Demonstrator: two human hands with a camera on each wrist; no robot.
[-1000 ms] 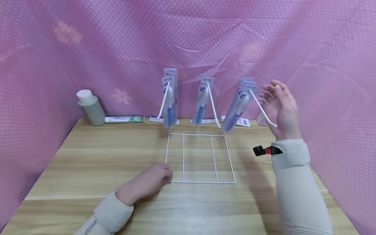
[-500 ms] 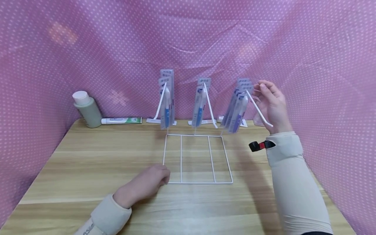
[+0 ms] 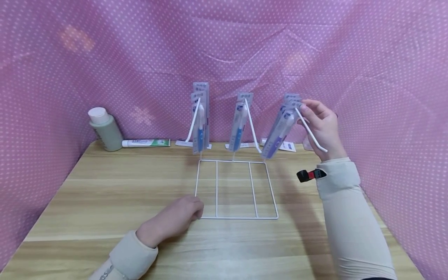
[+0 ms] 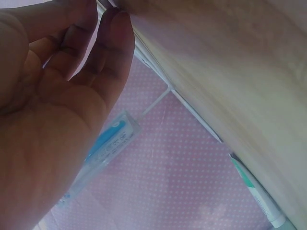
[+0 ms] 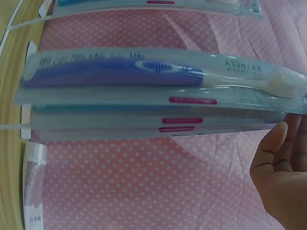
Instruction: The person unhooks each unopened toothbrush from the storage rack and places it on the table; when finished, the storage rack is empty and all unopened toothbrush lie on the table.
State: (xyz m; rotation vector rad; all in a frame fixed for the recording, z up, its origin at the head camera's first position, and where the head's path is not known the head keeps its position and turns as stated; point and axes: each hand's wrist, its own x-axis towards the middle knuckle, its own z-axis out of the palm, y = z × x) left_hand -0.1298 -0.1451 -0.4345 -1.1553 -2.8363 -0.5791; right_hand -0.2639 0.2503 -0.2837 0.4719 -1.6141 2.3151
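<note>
A white wire display rack (image 3: pixel 236 218) stands on the table, with packaged toothbrushes hanging from three prongs. My left hand (image 3: pixel 175 217) holds the front left corner of its base; in the left wrist view the fingertips meet at the table edge of the frame. On the right prong hang several packs, the front one a purple toothbrush (image 3: pixel 280 136), tilted with its lower end to the left. My right hand (image 3: pixel 323 126) pinches the top edge of that pack beside the prong. Blue toothbrushes hang on the left prong (image 3: pixel 200 134) and the middle prong (image 3: pixel 238 132).
Along the back of the table (image 3: pixel 122 186) are a green bottle (image 3: pixel 110 132) with a white cap and a green-and-white toothpaste tube (image 3: pixel 147 143). More flat tubes lie behind the rack, one white tube (image 3: pixel 287 146) at the right. A pink dotted curtain (image 3: pixel 224 50) surrounds the table.
My right hand has moved left from beside the right prong to the top of the purple toothbrush pack. That pack's lower end has swung left. The left hand has stayed on the rack.
</note>
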